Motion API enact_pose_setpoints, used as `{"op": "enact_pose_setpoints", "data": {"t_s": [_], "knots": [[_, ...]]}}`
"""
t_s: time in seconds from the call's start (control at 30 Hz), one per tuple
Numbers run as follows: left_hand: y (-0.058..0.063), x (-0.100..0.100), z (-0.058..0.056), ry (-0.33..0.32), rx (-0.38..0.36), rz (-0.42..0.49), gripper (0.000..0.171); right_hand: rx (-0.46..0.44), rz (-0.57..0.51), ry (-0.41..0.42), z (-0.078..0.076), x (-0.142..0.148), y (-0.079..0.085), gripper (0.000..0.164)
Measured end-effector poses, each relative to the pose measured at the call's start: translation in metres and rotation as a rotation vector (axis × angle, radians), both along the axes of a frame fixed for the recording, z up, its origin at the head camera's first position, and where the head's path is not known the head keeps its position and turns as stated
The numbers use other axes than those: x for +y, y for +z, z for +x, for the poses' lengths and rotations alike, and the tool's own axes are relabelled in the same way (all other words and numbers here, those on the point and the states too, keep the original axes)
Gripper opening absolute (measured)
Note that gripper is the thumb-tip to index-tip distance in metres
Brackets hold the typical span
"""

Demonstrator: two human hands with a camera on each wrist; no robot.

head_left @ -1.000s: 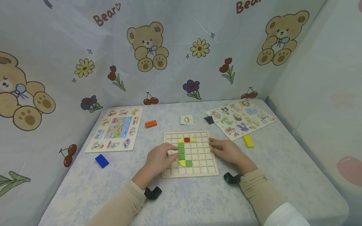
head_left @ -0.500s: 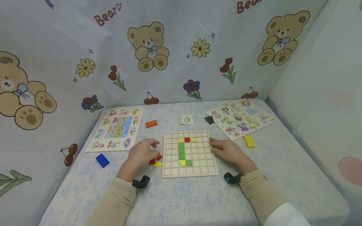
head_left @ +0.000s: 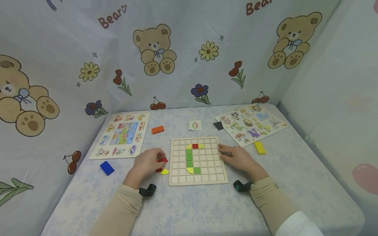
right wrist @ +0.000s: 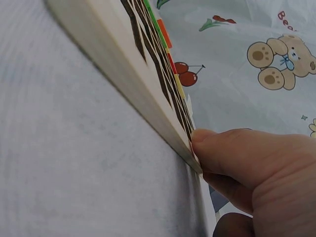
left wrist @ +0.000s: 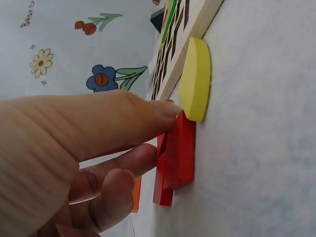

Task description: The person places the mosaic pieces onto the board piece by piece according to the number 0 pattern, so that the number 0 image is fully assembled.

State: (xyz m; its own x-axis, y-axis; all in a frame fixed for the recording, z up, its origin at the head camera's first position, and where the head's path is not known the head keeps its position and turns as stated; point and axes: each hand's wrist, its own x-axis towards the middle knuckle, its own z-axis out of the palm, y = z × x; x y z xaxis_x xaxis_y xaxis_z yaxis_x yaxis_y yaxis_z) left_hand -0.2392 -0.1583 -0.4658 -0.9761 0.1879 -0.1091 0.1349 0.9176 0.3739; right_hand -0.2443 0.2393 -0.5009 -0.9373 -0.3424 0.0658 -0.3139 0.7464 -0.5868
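Left of the wooden grid board (head_left: 212, 178), my left hand (head_left: 147, 163) pinches a red block (head_left: 164, 160) between thumb and fingers. In the left wrist view a second red block (left wrist: 162, 195) lies against the pinched one, partly hidden. A yellow rounded block (left wrist: 198, 81) sits close by, next to the board's edge. Across the board, my right hand (head_left: 237, 158) grips its right edge, the thumb (right wrist: 210, 143) on the rim in the right wrist view. Set in the grid are green squares (head_left: 189, 157), a red square (head_left: 195, 146) and yellow rounded pieces (head_left: 190, 170).
Behind the board lies a small pattern card (head_left: 195, 125), with an orange block (head_left: 157, 129) to its left and a black piece (head_left: 218, 125) to its right. Picture puzzle boards (head_left: 97, 152) (head_left: 251, 113) flank the table. A blue block (head_left: 107, 168) and yellow block (head_left: 260, 147) lie outward.
My left hand has moved left off the grid to the loose blocks beside the board, and its fingers have closed on a red one. The right hand stays at the board's edge.
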Motion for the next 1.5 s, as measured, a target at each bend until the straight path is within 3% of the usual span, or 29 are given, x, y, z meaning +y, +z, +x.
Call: {"op": "enact_pose_setpoints", "data": {"t_s": [0.2,0.57,0.9,1.27,1.5], "knots": [[-0.002,-0.002,-0.002,0.0,0.003,-0.005,0.028,-0.004,-0.004,0.003,0.0,0.0,-0.001,0.043],[0.003,0.012,-0.001,0.056,0.017,0.095,0.034,0.006,-0.003,0.01,0.0,0.0,-0.002,0.042],[0.003,0.06,-0.004,-0.148,0.045,0.117,0.029,-0.005,0.024,0.003,0.002,-0.001,-0.003,0.043],[0.004,0.102,-0.031,-0.242,0.071,0.069,0.027,0.018,0.018,0.022,0.0,0.0,-0.001,0.043],[0.005,0.123,-0.039,-0.286,0.059,0.059,0.016,-0.005,0.002,0.018,0.001,0.0,0.002,0.043]]}}
